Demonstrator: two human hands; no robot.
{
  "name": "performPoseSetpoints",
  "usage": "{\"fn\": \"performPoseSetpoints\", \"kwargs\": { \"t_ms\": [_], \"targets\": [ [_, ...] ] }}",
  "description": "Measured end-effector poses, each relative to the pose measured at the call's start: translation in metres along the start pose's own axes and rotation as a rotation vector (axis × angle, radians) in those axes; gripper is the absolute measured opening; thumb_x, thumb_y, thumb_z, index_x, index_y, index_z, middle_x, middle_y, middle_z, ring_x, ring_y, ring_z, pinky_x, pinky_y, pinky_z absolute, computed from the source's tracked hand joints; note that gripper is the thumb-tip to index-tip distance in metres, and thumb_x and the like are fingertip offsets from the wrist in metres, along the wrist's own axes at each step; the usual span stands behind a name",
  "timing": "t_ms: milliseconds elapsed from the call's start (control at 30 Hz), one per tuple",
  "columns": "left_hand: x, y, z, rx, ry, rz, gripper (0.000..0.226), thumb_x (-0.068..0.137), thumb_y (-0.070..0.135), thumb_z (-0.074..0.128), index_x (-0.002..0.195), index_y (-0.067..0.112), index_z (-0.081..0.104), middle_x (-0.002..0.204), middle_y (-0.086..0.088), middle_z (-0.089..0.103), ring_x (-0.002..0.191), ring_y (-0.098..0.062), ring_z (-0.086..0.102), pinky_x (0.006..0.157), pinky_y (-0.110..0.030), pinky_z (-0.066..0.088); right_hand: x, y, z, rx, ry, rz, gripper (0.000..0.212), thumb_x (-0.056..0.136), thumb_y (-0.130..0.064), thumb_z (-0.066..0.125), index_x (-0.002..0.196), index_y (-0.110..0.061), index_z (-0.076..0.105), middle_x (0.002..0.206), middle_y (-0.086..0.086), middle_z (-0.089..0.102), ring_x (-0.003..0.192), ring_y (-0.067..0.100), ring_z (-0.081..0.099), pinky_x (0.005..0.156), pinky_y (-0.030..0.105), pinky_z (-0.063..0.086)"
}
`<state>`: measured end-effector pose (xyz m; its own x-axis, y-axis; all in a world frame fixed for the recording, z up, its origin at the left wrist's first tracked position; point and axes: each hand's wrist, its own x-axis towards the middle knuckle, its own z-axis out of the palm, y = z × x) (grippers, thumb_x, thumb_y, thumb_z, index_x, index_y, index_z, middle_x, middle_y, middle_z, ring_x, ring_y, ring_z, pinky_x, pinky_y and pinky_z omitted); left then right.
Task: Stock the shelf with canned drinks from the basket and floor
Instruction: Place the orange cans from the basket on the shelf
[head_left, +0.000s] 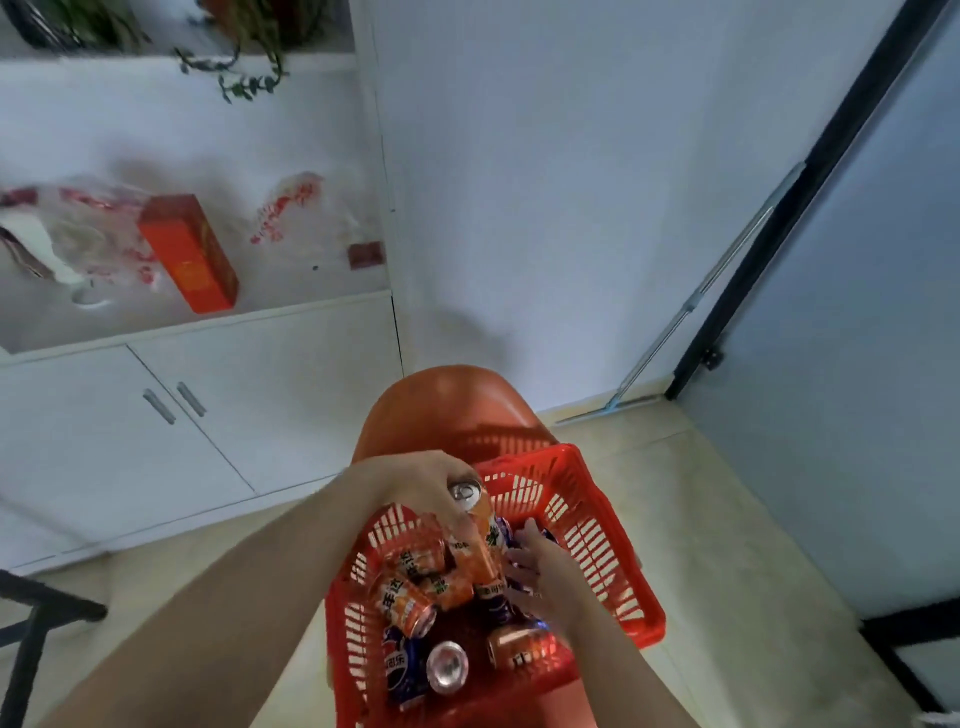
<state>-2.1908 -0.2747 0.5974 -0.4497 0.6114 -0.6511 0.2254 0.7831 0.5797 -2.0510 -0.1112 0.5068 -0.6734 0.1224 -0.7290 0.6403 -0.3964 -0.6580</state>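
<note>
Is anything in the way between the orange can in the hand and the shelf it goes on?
Nothing visible blocks the way from the orange can, gripped by the left hand, up to the shelf. On the shelf a red box and plastic bags fill the left part; space shows right of the box.

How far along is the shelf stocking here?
No cans show on the shelf, just a red box and bags. The left hand grips an orange can over the basket; the right hand reaches into it. Several cans lie there, unstocked.
</note>
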Motion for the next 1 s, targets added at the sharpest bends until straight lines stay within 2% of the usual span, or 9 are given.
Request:
{"fn": "performPoseSetpoints", "kwargs": {
  "t_ms": [67,133,267,467,667,767,867,933,1000],
  "targets": [
    [-0.026,0.035,-0.021,0.036,0.020,0.035,0.060,0.071,0.032,0.084,0.125,0.023,0.058,0.106,0.008,0.067,0.088,-0.006,0.070,0.073,-0.019,0.058,-0.028,-0.018,0.002,0.067,-0.100,-0.078,0.041,0.096,-0.049,0.048,0.115,-0.014,0.059,0.116,0.008,0.064,0.107,0.025,0.061,0.097,0.047,0.050],
    [-0.047,0.069,-0.037,0.082,0.035,0.074,0.057,0.075,0.026,0.081,0.126,0.025,0.056,0.104,0.011,0.066,0.081,-0.001,0.069,0.064,-0.011,0.054,-0.056,-0.035,0.002,0.065,-0.177,-0.182,0.044,0.096,-0.049,0.047,0.119,-0.014,0.059,0.118,0.010,0.066,0.107,0.025,0.064,0.093,0.045,0.053],
    [-0.081,0.134,-0.062,0.129,0.017,0.156,0.056,0.073,0.024,0.083,0.124,0.023,0.060,0.116,-0.004,0.069,0.096,-0.018,0.071,0.082,-0.030,0.059,-0.110,-0.068,-0.008,0.028,-0.226,-0.328,0.031,0.101,-0.039,0.046,0.120,-0.019,0.060,0.124,0.015,0.065,0.110,0.030,0.066,0.092,0.045,0.055],
    [-0.130,0.250,-0.053,0.275,-0.052,0.322,0.054,0.079,0.019,0.081,0.129,0.017,0.060,0.119,-0.006,0.068,0.102,-0.022,0.070,0.084,-0.033,0.058,-0.198,-0.090,-0.061,-0.009,-0.249,-0.579,0.060,0.091,-0.058,0.049,0.136,-0.019,0.052,0.132,0.012,0.061,0.123,0.029,0.058,0.099,0.043,0.048],
    [-0.181,0.364,0.015,0.461,-0.177,0.539,0.055,0.076,0.015,0.081,0.127,0.022,0.060,0.117,0.000,0.070,0.108,-0.020,0.067,0.085,-0.030,0.057,-0.307,-0.070,-0.132,-0.024,-0.226,-0.740,0.088,0.069,-0.064,0.074,0.138,-0.015,0.049,0.136,0.012,0.058,0.127,0.029,0.054,0.098,0.037,0.049],
    [-0.204,0.412,0.063,0.505,-0.253,0.651,0.061,0.067,0.026,0.084,0.124,0.029,0.063,0.121,0.005,0.068,0.111,-0.017,0.065,0.091,-0.033,0.055,-0.360,-0.047,-0.172,0.021,-0.239,-0.799,0.094,0.061,-0.058,0.083,0.135,-0.009,0.050,0.130,0.012,0.062,0.120,0.027,0.059,0.097,0.037,0.049],
    [-0.223,0.457,0.113,0.540,-0.348,0.749,0.059,0.071,0.021,0.080,0.126,0.030,0.061,0.126,0.003,0.065,0.116,-0.020,0.062,0.089,-0.035,0.055,-0.418,-0.017,-0.211,0.000,-0.138,-0.885,0.095,0.060,-0.053,0.086,0.130,0.003,0.055,0.131,0.027,0.056,0.118,0.035,0.057,0.104,0.045,0.045],
    [-0.237,0.488,0.149,0.561,-0.406,0.817,0.059,0.074,0.017,0.078,0.128,0.030,0.060,0.126,0.003,0.065,0.115,-0.018,0.063,0.085,-0.031,0.056,-0.461,0.004,-0.237,0.008,-0.060,-0.934,0.107,0.060,-0.053,0.087,0.130,0.016,0.046,0.134,0.039,0.044,0.120,0.042,0.047,0.109,0.055,0.034],
    [-0.252,0.519,0.187,0.577,-0.466,0.895,0.063,0.074,0.017,0.080,0.131,0.029,0.058,0.128,0.001,0.064,0.117,-0.019,0.062,0.091,-0.037,0.055,-0.502,0.027,-0.263,0.022,0.026,-0.985,0.110,0.062,-0.053,0.085,0.130,0.022,0.040,0.134,0.046,0.038,0.121,0.045,0.042,0.111,0.061,0.027]
  ]
}}
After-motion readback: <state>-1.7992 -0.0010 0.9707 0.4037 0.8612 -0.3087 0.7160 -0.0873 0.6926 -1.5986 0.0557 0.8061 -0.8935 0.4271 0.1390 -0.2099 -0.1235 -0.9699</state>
